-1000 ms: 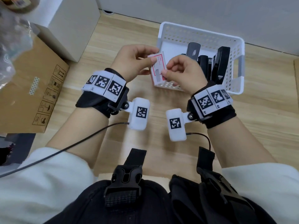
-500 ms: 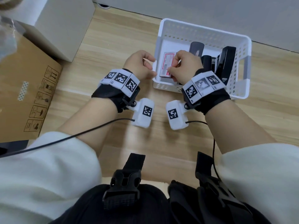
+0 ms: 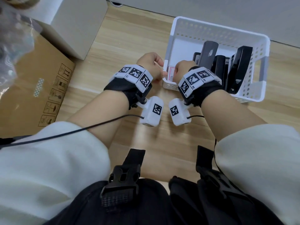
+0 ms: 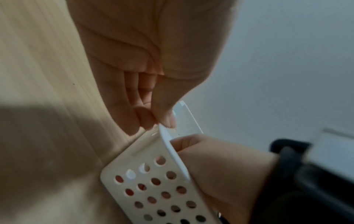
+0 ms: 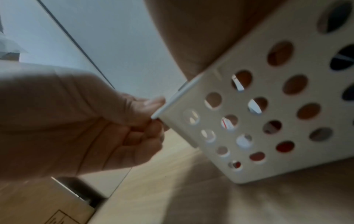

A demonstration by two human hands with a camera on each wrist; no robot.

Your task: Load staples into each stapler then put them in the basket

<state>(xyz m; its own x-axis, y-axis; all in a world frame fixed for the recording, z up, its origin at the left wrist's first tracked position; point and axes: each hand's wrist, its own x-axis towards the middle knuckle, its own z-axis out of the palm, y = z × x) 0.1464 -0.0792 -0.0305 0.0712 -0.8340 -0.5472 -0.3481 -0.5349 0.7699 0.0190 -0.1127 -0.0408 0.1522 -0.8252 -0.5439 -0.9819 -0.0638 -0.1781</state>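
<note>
A white perforated basket stands at the right on the wooden surface, with several black staplers leaning inside it. My right hand is down in the basket's near left corner. It holds a small red and white staple box against the left wall. My left hand is just outside that corner, fingers curled. In the right wrist view my left hand pinches the rim of the basket, thumb above and fingers below. The left wrist view shows that same pinch by my left hand on the basket.
A large brown cardboard box lies at the left, with a white box behind it. Crumpled clear plastic sits at the far left. A grey wall runs behind the basket. Bare wood lies between my forearms.
The staple box has gone from above the basket's front edge down into its near left corner in my right hand. My left hand let go of the box and took the basket's rim.
</note>
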